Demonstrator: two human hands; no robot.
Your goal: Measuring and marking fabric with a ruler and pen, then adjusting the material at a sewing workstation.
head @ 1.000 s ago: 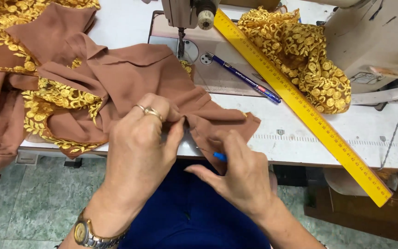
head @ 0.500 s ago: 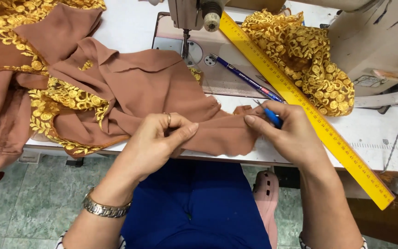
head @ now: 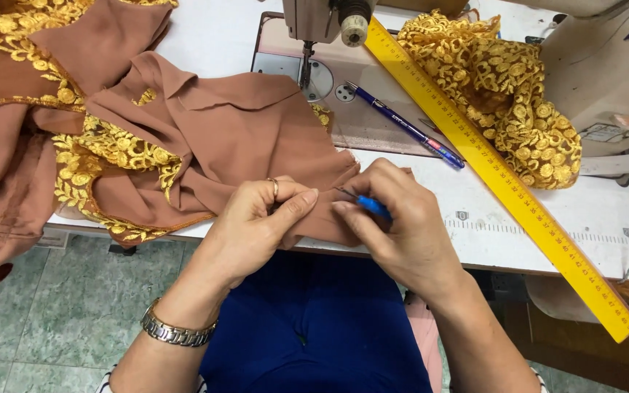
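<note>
one head camera looks steeply down, close above the sewing table (head: 591, 218), facing the sewing machine (head: 329, 18).

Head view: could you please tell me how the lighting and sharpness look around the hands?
Head view: even, soft light with faint shadows; the left hand, right hand and brown fabric are sharp; no glare on the yellow ruler; edges bow slightly.

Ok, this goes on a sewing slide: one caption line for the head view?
Left hand pinches brown fabric while right hand works a blue-handled tool at its edge, beside a yellow ruler.
</note>
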